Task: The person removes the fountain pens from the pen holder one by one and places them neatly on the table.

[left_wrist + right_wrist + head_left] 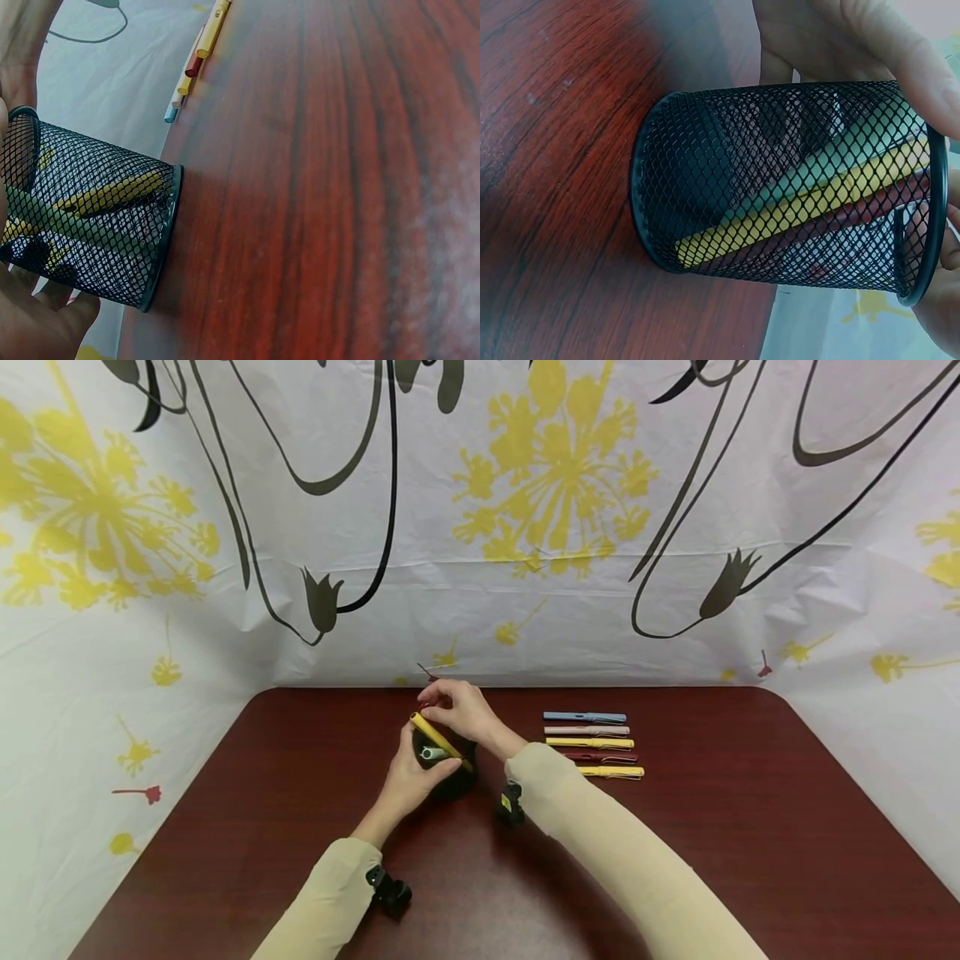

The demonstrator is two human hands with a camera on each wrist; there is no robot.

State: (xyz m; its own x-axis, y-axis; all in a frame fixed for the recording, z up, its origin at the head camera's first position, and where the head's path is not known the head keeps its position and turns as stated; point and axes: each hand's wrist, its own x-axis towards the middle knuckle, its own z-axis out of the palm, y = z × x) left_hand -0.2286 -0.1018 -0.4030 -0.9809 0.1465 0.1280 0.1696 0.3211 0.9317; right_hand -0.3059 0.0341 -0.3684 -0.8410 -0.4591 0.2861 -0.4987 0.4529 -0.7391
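Observation:
A black mesh pen cup [697,172] stands on the table, with a yellow pen [435,735], a pale green pen [433,752] and a dark red pen [855,214] leaning inside it. My left hand [408,777] grips the cup near its rim, thumb at the front and fingers round the left side. Over the cup's far side, my right hand [465,714] has its thumb and fingers bent together at the top of the dark red pen, seemingly pinching it. The fingertips are partly hidden.
Right of the cup lies a row of capped pens: a blue pen [585,717], a pale pink pen [587,730], yellow pens and a dark red one, partly behind the right sleeve [555,785]. A patterned cloth [375,652] hangs behind the dark wooden table [300,802].

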